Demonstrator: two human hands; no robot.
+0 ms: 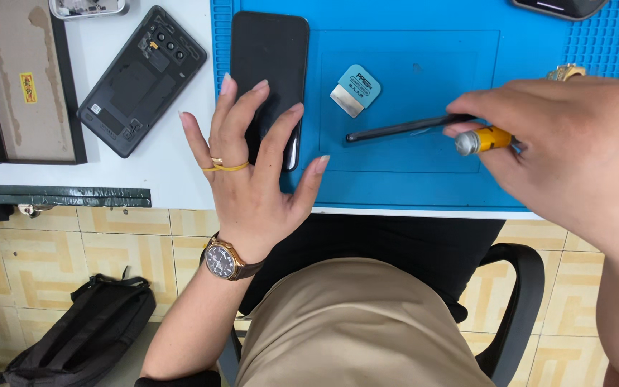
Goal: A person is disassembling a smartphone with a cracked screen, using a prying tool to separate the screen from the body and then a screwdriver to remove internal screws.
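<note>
A: Biggest thing first?
B: Blue work mat [539, 179], filling the desk from 12 to 3 o'clock. Bare along its near edge. To its 9 o'clock, white desk top [159, 154].

A: Next down?
B: At 10 o'clock, a shallow black-framed tray [73, 93] with a brownish panel lying in it. Beside that, toward 11 o'clock, a dark phone back cover [141, 82], inner side up, tilted. Low at 8 o'clock, on the tiled floor, a black bag [80, 333]. At 5 o'clock, black chair arm [521, 301].

A: And by the hands?
B: Black phone [270, 64], screen up, upright on the mat's left edge around 12 o'clock. Left hand [252, 172] flat over its lower half, fingers spread apart, not gripping. Yellow rubber band around two fingers, brown wristwatch [222, 260] on the wrist.

A: Right side?
B: Right hand [574, 150] at 3 o'clock, fingers closed on a yellow-handled screwdriver [483, 140], metal end cap pointing to 9 o'clock. Also pinched at the fingertips: a thin dark panel [402, 129] seen edge-on, stretching toward the mat's centre. Hand hiding the far ends of both.

A: In the way?
B: Small light-blue pry card [356, 87], just above the panel at 12 o'clock, apart from it. Another dark device [564, 7] at 1 o'clock, cut by the frame.
</note>
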